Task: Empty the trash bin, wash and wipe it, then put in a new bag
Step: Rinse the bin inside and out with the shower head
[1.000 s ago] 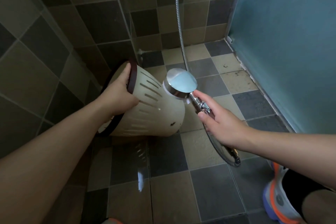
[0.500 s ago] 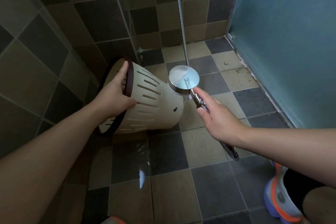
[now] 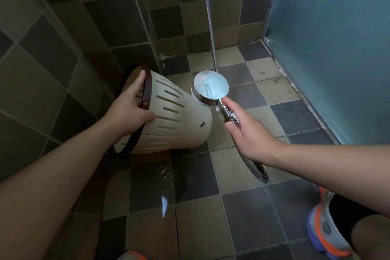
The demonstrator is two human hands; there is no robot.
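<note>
Wash stage, by the look of it. The trash bin [image 3: 177, 120] is tipped on its side on the floor [image 3: 211, 217] at about 9 o'clock of centre, mouth toward the tiled wall [image 3: 52, 48], base pointing to 3 o'clock. No bag or trash visible in it, so emptying looks done; wiping and the new bag are left.

Left hand [image 3: 128, 110] grips the dark rim [image 3: 147, 91], fingers hooked over it, thumb on the slotted side. Right hand [image 3: 249, 133] holds the shower head [image 3: 211, 87] by its handle — fingers wrapped around it, index finger laid along the neck. The face is turned away from camera; can't tell if water is running, tho the floor at 6 o'clock glistens.

Room is tight: wall hard by the bin's mouth, frosted door [image 3: 337, 48] at 3 o'clock, shoe [image 3: 325, 232] at 4–5 o'clock. The hose [image 3: 209, 17] hangs from 12 o'clock and loops below the wrist — could snag.
</note>
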